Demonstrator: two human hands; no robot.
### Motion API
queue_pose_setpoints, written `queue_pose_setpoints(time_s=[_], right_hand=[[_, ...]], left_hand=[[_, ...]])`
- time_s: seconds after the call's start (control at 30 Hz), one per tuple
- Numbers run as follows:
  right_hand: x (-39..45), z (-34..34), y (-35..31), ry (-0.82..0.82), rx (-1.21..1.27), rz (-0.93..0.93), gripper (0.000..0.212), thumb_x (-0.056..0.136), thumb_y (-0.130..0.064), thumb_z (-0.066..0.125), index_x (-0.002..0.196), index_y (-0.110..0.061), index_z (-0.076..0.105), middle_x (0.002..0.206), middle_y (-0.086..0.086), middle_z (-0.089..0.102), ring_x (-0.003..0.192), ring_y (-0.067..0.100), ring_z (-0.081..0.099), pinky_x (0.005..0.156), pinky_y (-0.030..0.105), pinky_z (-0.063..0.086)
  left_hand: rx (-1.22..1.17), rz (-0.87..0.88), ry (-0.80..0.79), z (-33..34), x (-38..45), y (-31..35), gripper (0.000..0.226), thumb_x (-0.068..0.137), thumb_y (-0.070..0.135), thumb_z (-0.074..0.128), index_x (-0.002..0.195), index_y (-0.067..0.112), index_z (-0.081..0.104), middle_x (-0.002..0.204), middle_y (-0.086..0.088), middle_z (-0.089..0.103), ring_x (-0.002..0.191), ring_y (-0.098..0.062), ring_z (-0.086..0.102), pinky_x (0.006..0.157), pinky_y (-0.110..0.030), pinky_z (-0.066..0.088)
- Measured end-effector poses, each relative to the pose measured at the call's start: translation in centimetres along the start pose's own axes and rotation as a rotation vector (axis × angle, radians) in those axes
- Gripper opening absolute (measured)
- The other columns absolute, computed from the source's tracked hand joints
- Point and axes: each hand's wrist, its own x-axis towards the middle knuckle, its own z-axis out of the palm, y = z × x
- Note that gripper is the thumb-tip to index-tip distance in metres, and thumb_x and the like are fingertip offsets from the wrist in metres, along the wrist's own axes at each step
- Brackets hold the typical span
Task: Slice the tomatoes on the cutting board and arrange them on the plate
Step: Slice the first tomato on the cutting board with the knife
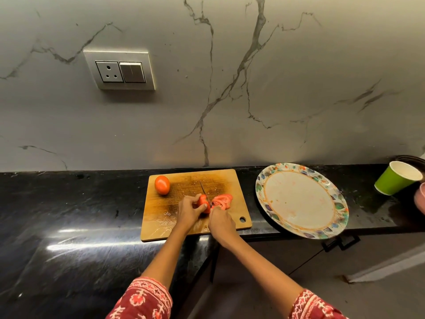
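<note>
Seemingly bare plate [301, 200], sideways green cup [396, 178], slices [222, 200] on board [195, 203]

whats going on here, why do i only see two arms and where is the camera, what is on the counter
The one picture comes from a camera worn on a person's head, looking down, so you see only their arms. The left hand holds a part-cut tomato steady on the wooden cutting board. The right hand grips a knife cutting into it. Cut slices lie beside the blade, and a whole tomato waits at the board's far corner. To the right sit a patterned plate, without slices so far, and a green paper cup.
</note>
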Motion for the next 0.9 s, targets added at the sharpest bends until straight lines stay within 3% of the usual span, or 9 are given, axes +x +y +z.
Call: queue_pose_setpoints(time_s=[0.23, 0.43, 0.73, 0.9], right_hand=[[0.5, 0.0, 0.4, 0.012, -0.011, -0.073, 0.031, 0.102, -0.017, 0.028, 0.118, -0.002, 0.049, 0.115, 0.017, 0.061, 0.105, 0.035, 0.058, 0.074, 0.036, 0.042], [0.1, 0.8, 1.2, 0.025, -0.004, -0.064, 0.034, 0.103, -0.022, 0.026, 0.121, -0.001, 0.046, 0.116, 0.018, 0.060, 0.106, 0.034, 0.057, 0.071, 0.033, 0.036], [1.5, 0.0, -0.3, -0.024, 0.025, 0.003, 0.028, 0.099, -0.010, 0.033, 0.116, -0.002, 0.052, 0.118, 0.017, 0.059, 0.110, 0.035, 0.056, 0.081, 0.038, 0.044], [1.3, 0.5, 0.3, -0.032, 0.025, -0.002, 0.030, 0.100, -0.015, 0.030, 0.115, -0.001, 0.053, 0.117, 0.018, 0.059, 0.108, 0.035, 0.056, 0.075, 0.036, 0.041]], left_hand=[[-0.023, -0.025, -0.011, -0.2, 0.5, -0.5, 0.044, 0.079, 0.010, 0.070, 0.120, -0.002, 0.057, 0.126, -0.014, 0.057, 0.113, -0.024, 0.055, 0.086, -0.022, 0.044], [0.005, -0.038, -0.042, 0.0, 1.2, -0.8, 0.047, 0.080, 0.016, 0.070, 0.123, 0.003, 0.056, 0.127, -0.015, 0.056, 0.116, -0.026, 0.052, 0.095, -0.039, 0.047], [0.020, -0.020, -0.001, 0.5, 0.8, -1.0, 0.045, 0.079, 0.017, 0.071, 0.120, 0.004, 0.059, 0.115, -0.013, 0.058, 0.112, -0.026, 0.049, 0.095, -0.039, 0.043], [-0.020, -0.006, 0.011, 0.3, 0.5, -1.0, 0.044, 0.077, 0.012, 0.072, 0.118, 0.002, 0.060, 0.109, -0.015, 0.060, 0.104, -0.025, 0.055, 0.091, -0.037, 0.047]])
